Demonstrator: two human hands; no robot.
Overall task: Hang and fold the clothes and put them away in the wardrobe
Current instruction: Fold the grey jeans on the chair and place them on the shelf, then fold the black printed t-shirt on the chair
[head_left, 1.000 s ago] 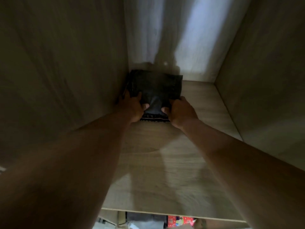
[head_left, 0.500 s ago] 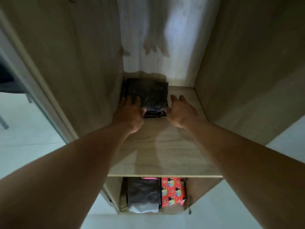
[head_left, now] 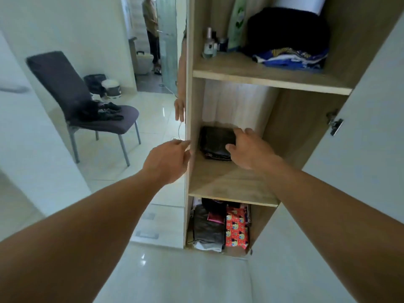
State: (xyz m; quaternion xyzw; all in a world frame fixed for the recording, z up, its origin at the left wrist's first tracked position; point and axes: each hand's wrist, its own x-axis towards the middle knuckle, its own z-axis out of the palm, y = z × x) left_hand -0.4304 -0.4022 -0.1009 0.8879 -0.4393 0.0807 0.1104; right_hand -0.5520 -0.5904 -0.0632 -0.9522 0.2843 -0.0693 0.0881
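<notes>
Head view: one frame, scene listed from far left of the hands across to the right.
Chair (head_left: 83,101): dark-covered, seen well left of the left hand, on the pale tiled floor (head_left: 153,119).
Clothes on chair (head_left: 105,110): dark heap laid on the seat, well apart from both hands.
Second person (head_left: 150,22): seen standing in the far doorway, above and left of the left hand.
Left hand (head_left: 168,160): held outside the wardrobe, fingers loosely spread, nothing gripped; fingertips seen just beside the front edge of the wardrobe side panel (head_left: 189,106), contact cannot be told.
Folded dark garment (head_left: 215,142): laid flat on the middle shelf (head_left: 227,182), at the back left corner, between the two hands and just ahead of the right one.
Right hand (head_left: 249,147): reached into the middle compartment, fingers spread wide, nothing held; thumb and fingertips overlapped with the garment's right edge, touching or hovering cannot be told.
Lower compartment (head_left: 218,228): below both hands, packed with grey folded cloth and a red patterned package (head_left: 237,230) side by side.
Top shelf (head_left: 262,77): above the right hand; small bottles (head_left: 209,44) placed at left, dark bundle over blue striped cloth (head_left: 290,57) at right.
Wardrobe door (head_left: 371,127): white, swung open right of the right forearm, metal hinge (head_left: 334,124) visible.
</notes>
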